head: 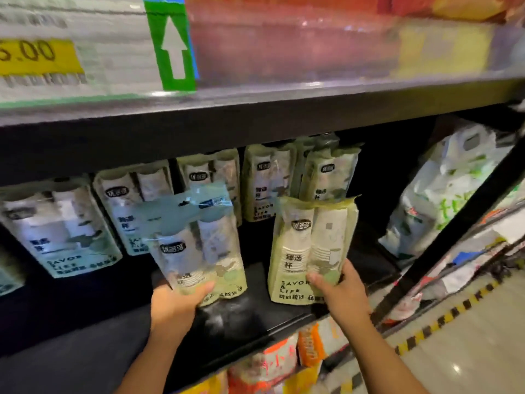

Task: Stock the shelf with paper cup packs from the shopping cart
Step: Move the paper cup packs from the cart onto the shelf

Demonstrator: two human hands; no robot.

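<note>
Your left hand [177, 301] holds one paper cup pack [199, 251] by its bottom, tilted over the dark shelf [250, 317]. Your right hand [339, 291] grips a second pack [309, 248], upright on the shelf, just in front of the packs in the back row [267, 180].

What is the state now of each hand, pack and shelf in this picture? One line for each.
left hand, grips the left pack at its bottom.
right hand, grips the right pack at its bottom.
left pack, held, leaning left.
right pack, held nearly upright; contact with shelf unclear.
back-row packs, standing on the shelf, untouched.
shelf, bare at the front.
</note>
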